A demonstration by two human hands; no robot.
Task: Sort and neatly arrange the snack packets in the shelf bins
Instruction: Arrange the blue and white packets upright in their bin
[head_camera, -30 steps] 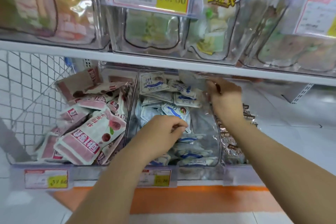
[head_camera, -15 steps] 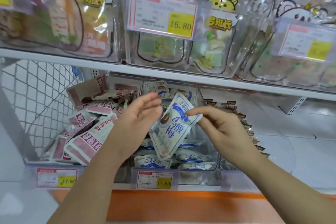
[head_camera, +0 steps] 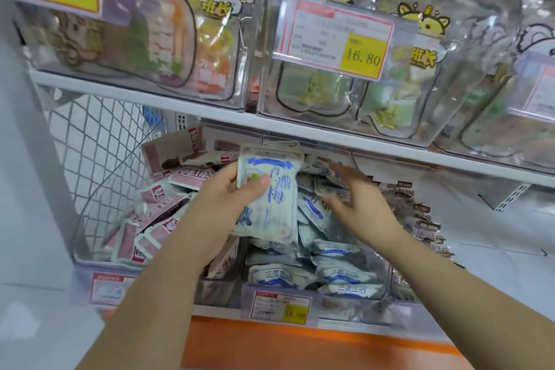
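- Reaching up from below, both forearms angle toward the lower shelf.
- Left hand (head_camera: 222,204) grips an upright white-and-blue packet (head_camera: 268,204) over the bin's left edge, thumb on its face, fingers curled behind.
- Right hand (head_camera: 357,204) blurred, fingers spread, hovers over blue packets (head_camera: 339,270) piled in the middle clear bin (head_camera: 348,308).
- Pink packets (head_camera: 168,228) left, brown packets (head_camera: 426,219) right.
- 16.80 price tag (head_camera: 333,36) above.

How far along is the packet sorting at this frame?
Done: the brown packets in the right bin look lined up in a row. In hand: the left hand grips a white-and-blue snack packet upright above the clear middle bin; the right hand reaches open over its loose pile. Left: that pile and the jumbled pink packets.
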